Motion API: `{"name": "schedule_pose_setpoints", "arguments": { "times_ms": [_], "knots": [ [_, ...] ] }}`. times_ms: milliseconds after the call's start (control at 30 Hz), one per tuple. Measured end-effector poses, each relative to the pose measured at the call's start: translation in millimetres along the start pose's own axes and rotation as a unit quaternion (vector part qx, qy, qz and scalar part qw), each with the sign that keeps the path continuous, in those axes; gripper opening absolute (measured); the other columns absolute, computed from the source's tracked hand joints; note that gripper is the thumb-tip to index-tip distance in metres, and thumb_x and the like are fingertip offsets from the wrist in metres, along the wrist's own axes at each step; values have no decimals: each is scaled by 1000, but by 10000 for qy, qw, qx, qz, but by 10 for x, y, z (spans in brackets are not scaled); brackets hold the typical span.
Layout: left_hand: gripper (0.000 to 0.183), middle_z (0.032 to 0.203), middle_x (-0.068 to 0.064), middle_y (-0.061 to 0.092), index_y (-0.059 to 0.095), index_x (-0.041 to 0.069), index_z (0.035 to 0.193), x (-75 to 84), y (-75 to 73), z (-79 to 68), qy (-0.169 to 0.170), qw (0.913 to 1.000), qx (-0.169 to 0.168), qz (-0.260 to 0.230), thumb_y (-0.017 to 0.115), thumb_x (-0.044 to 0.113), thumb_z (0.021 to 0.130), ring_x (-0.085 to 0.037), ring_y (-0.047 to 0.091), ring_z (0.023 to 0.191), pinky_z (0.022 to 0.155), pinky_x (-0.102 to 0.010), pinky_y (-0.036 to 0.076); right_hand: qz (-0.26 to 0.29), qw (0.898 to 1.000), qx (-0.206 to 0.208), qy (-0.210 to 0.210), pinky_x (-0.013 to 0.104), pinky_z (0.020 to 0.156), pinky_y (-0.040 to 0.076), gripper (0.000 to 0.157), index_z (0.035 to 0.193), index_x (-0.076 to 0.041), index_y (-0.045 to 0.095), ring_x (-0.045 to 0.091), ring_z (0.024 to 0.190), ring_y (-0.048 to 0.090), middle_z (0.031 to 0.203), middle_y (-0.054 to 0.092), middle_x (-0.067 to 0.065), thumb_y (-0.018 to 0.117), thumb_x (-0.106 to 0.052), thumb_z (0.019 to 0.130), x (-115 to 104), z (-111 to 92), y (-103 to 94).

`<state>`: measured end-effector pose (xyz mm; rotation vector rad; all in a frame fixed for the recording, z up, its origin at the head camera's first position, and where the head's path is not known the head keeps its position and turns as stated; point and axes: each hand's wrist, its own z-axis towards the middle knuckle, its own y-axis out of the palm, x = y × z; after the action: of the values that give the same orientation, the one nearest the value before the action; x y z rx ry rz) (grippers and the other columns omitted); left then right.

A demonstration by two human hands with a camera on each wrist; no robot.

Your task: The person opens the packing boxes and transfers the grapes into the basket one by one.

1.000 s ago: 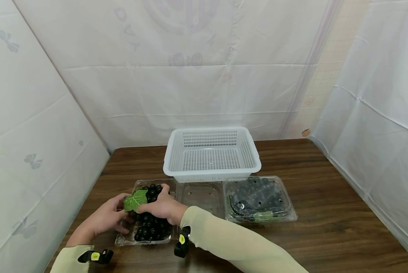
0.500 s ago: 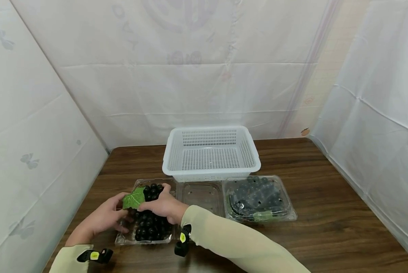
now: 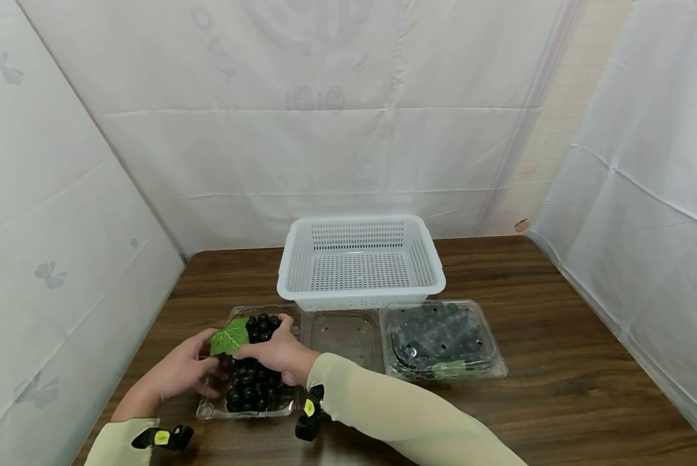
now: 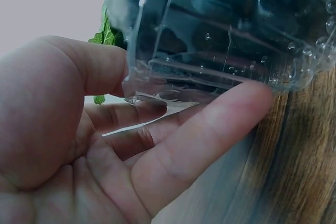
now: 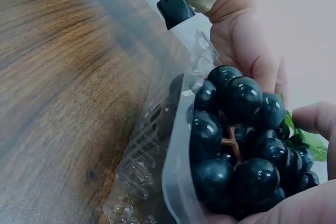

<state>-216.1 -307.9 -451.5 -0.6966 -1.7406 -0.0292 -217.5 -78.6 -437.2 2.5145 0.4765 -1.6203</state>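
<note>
A bunch of dark grapes [image 3: 255, 385] with a green leaf [image 3: 230, 336] lies in an open clear plastic clamshell box [image 3: 208, 408] at the left of the table. My right hand [image 3: 281, 353] grips the bunch from the right, its thumb near the leaf. In the right wrist view, the round grapes [image 5: 254, 179] on a brown stem bulge above the box's side. My left hand [image 3: 176, 370] holds the box's left edge. The left wrist view shows the thumb and fingers at the clear plastic wall [image 4: 210, 61], with some fingertips hidden behind it.
The box's clear lid [image 3: 348, 336] lies flat to its right. Beyond it stands a closed clear box of dark grapes [image 3: 441, 340]. A white slotted basket [image 3: 362, 299] sits behind them on the brown wooden table [image 3: 558, 362]. White sheeting walls the sides and back.
The lower grapes have shifted slightly left within the box, and my right hand has moved a little with the bunch. My left hand stays at the box's edge.
</note>
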Motion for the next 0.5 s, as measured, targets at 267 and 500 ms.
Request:
{"name": "schedule_pose_setpoints", "arguments": {
  "times_ms": [267,500],
  "knots": [
    [60,129,-33,50,20,-5,155,2,14,1,-8,10000,38,41,47,0,102,-33,70,97,68,-52,64,147,9999,81,-14,44,68,46,107,157,-26,17,33,110,61,139,50,25,89,-39,79,26,23,15],
    [71,130,-35,52,7,-3,161,2,24,-7,-69,10000,63,8,46,0,102,-34,71,97,68,-52,64,285,9995,115,-78,42,70,48,104,155,-27,21,35,116,59,142,47,25,89,-41,78,54,62,26]
  ]
}}
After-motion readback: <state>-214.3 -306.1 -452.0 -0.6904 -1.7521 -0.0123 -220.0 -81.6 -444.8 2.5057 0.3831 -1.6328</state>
